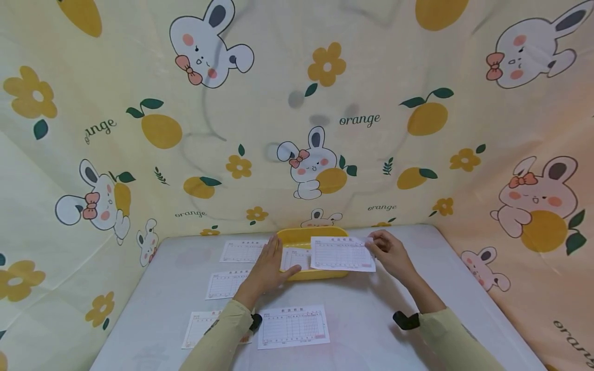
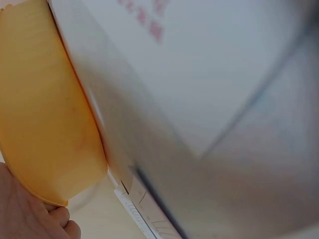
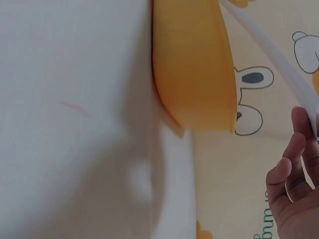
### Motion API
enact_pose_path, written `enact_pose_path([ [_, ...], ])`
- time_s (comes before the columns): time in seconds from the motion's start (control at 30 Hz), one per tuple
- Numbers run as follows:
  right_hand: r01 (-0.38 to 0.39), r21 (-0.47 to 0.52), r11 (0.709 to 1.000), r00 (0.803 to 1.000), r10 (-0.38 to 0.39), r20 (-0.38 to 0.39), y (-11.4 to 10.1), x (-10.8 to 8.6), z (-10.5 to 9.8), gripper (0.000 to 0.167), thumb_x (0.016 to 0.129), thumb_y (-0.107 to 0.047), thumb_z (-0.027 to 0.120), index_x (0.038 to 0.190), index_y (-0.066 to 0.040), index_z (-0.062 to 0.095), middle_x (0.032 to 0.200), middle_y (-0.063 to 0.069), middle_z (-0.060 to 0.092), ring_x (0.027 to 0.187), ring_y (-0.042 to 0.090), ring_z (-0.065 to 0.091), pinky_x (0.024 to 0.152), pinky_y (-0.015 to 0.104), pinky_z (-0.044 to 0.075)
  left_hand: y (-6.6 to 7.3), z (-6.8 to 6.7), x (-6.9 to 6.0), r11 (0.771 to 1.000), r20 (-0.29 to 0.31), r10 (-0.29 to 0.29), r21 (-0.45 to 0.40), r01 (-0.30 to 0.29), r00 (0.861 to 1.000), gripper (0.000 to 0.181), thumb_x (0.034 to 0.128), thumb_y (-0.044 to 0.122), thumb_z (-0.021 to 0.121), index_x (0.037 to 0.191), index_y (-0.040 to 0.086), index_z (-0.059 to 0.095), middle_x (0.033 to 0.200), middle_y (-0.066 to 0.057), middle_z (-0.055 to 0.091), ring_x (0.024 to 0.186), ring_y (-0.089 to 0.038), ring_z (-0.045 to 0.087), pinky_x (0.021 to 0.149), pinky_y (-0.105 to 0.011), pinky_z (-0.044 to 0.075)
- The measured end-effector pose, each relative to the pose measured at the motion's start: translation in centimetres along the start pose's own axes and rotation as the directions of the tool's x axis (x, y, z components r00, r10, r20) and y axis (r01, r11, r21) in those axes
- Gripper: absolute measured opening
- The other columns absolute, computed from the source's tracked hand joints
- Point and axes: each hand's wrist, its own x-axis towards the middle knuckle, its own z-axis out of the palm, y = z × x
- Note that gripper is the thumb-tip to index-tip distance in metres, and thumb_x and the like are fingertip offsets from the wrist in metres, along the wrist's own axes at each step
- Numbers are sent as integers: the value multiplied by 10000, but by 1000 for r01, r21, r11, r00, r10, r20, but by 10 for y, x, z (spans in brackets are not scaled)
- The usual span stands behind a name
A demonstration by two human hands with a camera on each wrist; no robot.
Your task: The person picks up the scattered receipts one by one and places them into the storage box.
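My right hand [image 1: 391, 253] pinches the right edge of a white printed receipt slip [image 1: 342, 253]. That slip is held up over the yellow plastic basket [image 1: 320, 275], covering part of it. Another printed slip [image 1: 295, 257] shows inside the basket. At the basket's left end, my left hand [image 1: 268, 268] rests against the rim with its fingers extended and its thumb spread along the front. The left wrist view shows the yellow wall [image 2: 50, 109] close up beside this hand. In the right wrist view, fingertips [image 3: 300, 122] touch the slip, seen nearly edge-on.
More receipt slips lie on the white table [image 1: 371, 335]: one at the front middle [image 1: 293, 327], and several in a column at the left, such as the back one [image 1: 241, 251]. My left forearm overlaps the nearer ones. A patterned cloth [image 1: 278, 103] hangs behind and on both sides.
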Motion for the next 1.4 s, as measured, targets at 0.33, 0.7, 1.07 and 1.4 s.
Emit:
enact_pose_path([
  [0.33,-45,-15,999,999,45,8,-5,10,11,236,1051,-137,718,1239,-20,638,1009,146,765,859,233,632,680,216,513,0,0,0,1000,0,-3,5,3,1000,1145,996,775,519,1694,-36,112,1800,-179,-9,1670,-331,17,1352,-461,74],
  [0.7,-57,-17,998,998,57,37,-4,22,26,245,1055,-132,709,1268,-30,643,987,120,753,889,270,632,709,229,529,1,0,-1,1000,7,-17,11,17,1000,1137,996,782,510,1696,-27,124,1802,-166,-18,1672,-326,12,1351,-453,64],
  [1.07,-65,-23,998,996,67,54,-5,32,44,224,1050,-132,715,1242,-35,651,953,108,726,875,240,611,690,234,508,0,0,0,1000,6,4,31,-4,1000,1165,986,819,468,1687,-52,140,1795,-206,18,1669,-344,33,1352,-456,86],
  [1.4,-92,-37,995,992,94,85,-1,38,54,247,1056,-152,713,1266,-43,644,935,94,707,854,207,572,653,227,493,2,-2,0,999,15,-23,27,23,1000,1198,957,867,441,1698,-20,128,1802,-182,12,1671,-329,25,1350,-454,87],
])
